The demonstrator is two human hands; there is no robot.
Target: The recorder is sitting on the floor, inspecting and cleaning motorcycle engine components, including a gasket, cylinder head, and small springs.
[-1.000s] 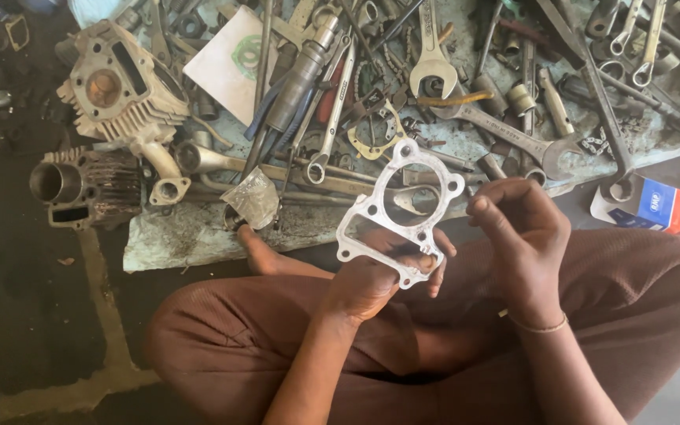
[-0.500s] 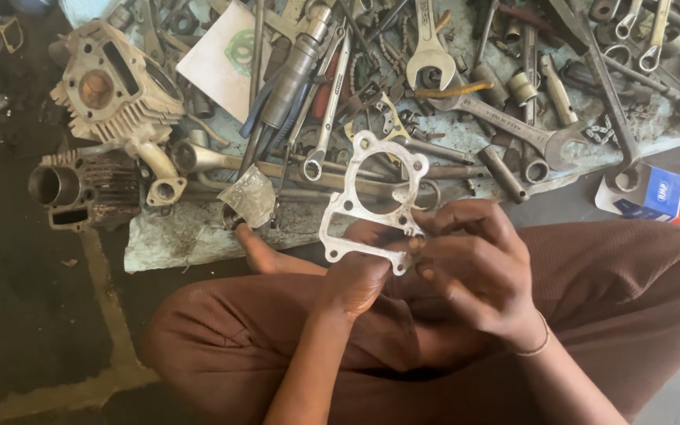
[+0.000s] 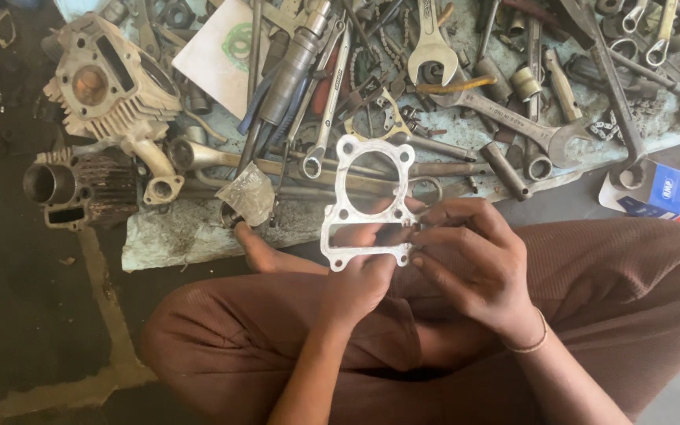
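I sit cross-legged in brown trousers. My left hand (image 3: pixel 360 279) holds a flat white cylinder gasket (image 3: pixel 353 212) from below, upright over my lap, with a big round hole and a rectangular opening. My right hand (image 3: pixel 478 264) pinches the gasket's lower right edge with its fingertips. A thin bracelet circles my right wrist. A bare foot (image 3: pixel 265 252) rests just left of my left hand.
Ahead lies a sheet (image 3: pixel 190 236) heaped with several spanners (image 3: pixel 430 47), rods and sockets. A pale cylinder head (image 3: pixel 108 86) and a dark finned cylinder (image 3: pixel 80 185) sit at the left. A small clear plastic bag (image 3: pixel 247 194) and a blue-red carton (image 3: pixel 667 193) lie nearby.
My right hand came in from the right and took the gasket's lower right edge. The gasket shifted slightly left and turned more upright.
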